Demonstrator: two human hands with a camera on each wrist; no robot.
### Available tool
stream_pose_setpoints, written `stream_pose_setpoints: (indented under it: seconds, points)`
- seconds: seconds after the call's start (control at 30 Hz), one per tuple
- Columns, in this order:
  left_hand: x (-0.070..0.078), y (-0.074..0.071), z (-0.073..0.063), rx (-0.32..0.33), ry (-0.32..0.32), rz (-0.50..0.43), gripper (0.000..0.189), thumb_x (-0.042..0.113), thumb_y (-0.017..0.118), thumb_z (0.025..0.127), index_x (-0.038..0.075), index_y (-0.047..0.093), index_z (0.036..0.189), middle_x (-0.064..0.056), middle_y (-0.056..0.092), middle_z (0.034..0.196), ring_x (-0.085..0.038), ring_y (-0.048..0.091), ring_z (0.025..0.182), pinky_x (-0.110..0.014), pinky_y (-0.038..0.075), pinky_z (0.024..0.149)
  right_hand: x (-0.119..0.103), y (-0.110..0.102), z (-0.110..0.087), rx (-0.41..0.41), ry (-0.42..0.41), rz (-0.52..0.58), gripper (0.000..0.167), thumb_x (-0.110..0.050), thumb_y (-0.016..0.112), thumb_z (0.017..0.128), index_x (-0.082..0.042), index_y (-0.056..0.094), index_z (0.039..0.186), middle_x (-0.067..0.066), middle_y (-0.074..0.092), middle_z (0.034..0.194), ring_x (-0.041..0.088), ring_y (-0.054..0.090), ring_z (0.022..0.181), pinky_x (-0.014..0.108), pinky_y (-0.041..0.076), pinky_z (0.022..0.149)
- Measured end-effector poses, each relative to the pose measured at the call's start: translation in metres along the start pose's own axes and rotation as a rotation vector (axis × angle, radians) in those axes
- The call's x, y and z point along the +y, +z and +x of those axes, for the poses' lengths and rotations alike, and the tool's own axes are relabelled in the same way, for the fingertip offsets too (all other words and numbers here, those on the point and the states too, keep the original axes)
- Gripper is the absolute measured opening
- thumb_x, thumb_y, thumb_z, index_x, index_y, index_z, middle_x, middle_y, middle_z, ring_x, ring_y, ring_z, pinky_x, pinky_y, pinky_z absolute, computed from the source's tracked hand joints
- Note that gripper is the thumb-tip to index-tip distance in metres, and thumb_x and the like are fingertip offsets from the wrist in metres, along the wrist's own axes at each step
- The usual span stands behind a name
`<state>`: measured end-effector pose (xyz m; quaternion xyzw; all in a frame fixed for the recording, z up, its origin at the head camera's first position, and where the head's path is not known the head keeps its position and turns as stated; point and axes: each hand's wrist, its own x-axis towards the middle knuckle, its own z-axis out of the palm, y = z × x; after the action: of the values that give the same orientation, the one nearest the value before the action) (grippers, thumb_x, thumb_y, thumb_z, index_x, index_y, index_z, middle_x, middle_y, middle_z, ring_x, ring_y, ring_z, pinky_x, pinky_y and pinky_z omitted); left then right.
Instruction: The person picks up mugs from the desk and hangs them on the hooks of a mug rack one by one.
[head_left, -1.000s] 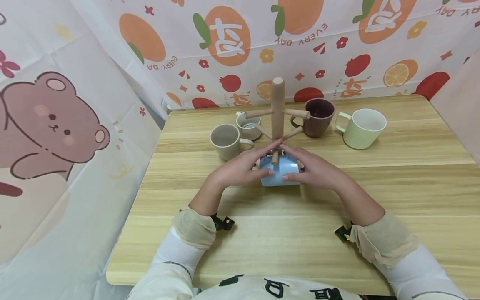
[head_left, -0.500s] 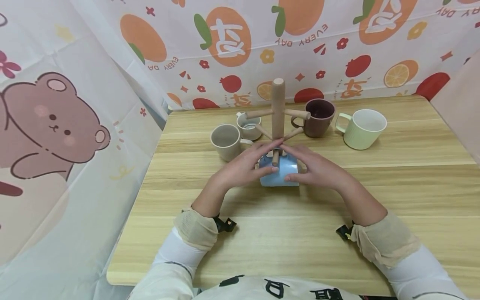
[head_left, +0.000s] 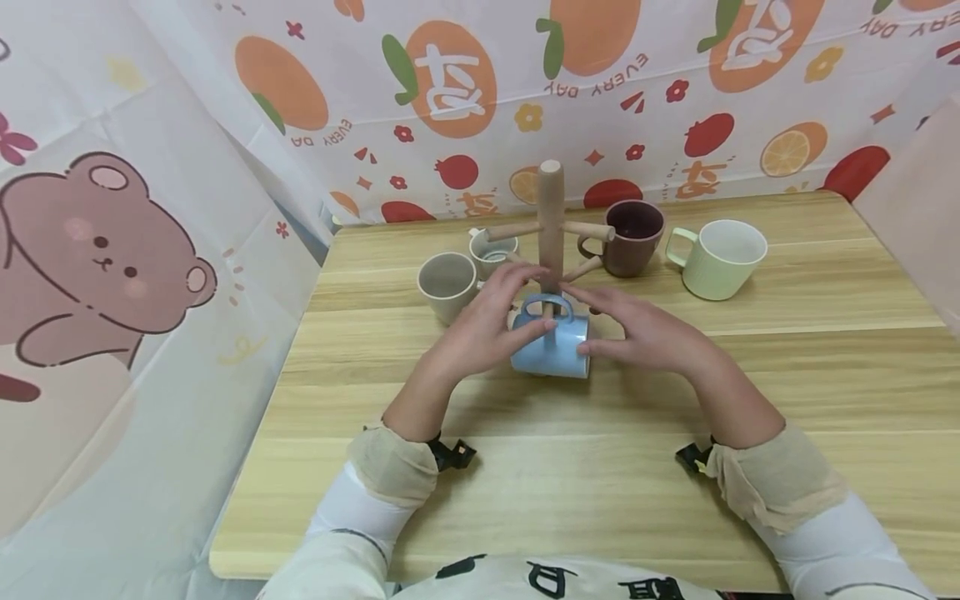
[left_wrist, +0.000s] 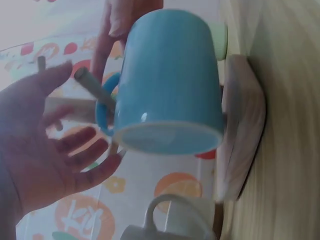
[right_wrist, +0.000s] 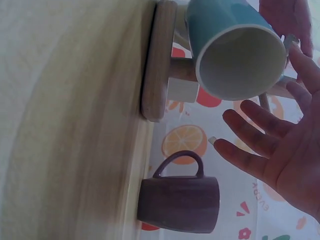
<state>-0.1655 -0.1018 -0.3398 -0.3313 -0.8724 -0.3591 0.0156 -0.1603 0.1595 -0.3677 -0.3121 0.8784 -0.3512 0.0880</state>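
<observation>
A light blue mug point(head_left: 550, 357) hangs on its side, its handle looped over a front peg of the wooden mug tree point(head_left: 551, 208). To its left my left hand point(head_left: 487, 327) is spread, the thumb overlapping the mug near the handle in the head view. In the left wrist view that hand point(left_wrist: 45, 145) has its fingers apart, with nothing in the palm. My right hand point(head_left: 651, 335) stands at the mug's rim side, thumb tip right at the rim. The right wrist view has the mug's white inside point(right_wrist: 242, 62) facing the right hand point(right_wrist: 285, 150), its fingers loosely extended.
Behind the left hand stand a grey mug point(head_left: 447, 287) and a small white cup point(head_left: 492, 250). A maroon mug point(head_left: 633, 237) and a pale green mug point(head_left: 722, 260) are at the back right. Other pegs jut from the tree. A printed curtain point(head_left: 465, 175) borders the wooden table point(head_left: 555, 483).
Both hands have drawn apart from their fingertip-to-fingertip pose around the mug. The left fingers have lifted, and the mug's handle has come into sight on the peg. The view has shifted slightly.
</observation>
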Motion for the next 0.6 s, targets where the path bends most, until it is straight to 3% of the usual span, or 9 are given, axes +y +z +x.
stream_pose_setpoints:
  seconds: [0.17, 0.27, 0.43, 0.6]
  points:
    - [0.008, 0.011, 0.013, 0.183, -0.188, -0.161, 0.066, 0.031, 0.069, 0.092, 0.009, 0.034, 0.144, -0.011, 0.052, 0.135, -0.022, 0.049, 0.125, -0.040, 0.042, 0.107, 0.003, -0.003, -0.002, 0.012, -0.010, 0.027, 0.078, -0.048, 0.068, 0.089, -0.043, 0.024, 0.153, -0.001, 0.033, 0.158, 0.031, 0.051, 0.129, 0.054, 0.043, 0.103]
    - [0.014, 0.019, 0.023, 0.255, -0.237, -0.176, 0.070, 0.031, 0.069, 0.091, 0.011, 0.032, 0.146, -0.010, 0.053, 0.133, -0.023, 0.051, 0.118, -0.044, 0.044, 0.101, 0.005, -0.006, -0.005, 0.054, -0.007, 0.027, 0.077, -0.042, 0.070, 0.090, -0.040, 0.027, 0.154, 0.003, 0.040, 0.152, 0.031, 0.053, 0.125, 0.055, 0.045, 0.099]
    - [0.018, 0.036, 0.037, 0.210, -0.256, -0.174, 0.069, 0.033, 0.065, 0.092, 0.011, 0.029, 0.146, -0.010, 0.055, 0.130, -0.021, 0.056, 0.114, -0.044, 0.047, 0.096, 0.008, -0.010, -0.005, 0.191, -0.028, 0.005, 0.071, -0.032, 0.072, 0.090, -0.032, 0.036, 0.152, 0.005, 0.048, 0.143, 0.027, 0.051, 0.125, 0.054, 0.043, 0.101]
    - [0.016, 0.046, 0.040, 0.206, -0.248, -0.197, 0.058, 0.020, 0.058, 0.095, 0.009, 0.029, 0.144, -0.012, 0.058, 0.121, -0.021, 0.059, 0.111, -0.042, 0.047, 0.097, 0.010, -0.011, 0.004, 0.458, -0.143, -0.044, 0.064, -0.016, 0.078, 0.085, -0.016, 0.051, 0.143, 0.009, 0.056, 0.134, 0.028, 0.053, 0.123, 0.050, 0.042, 0.104]
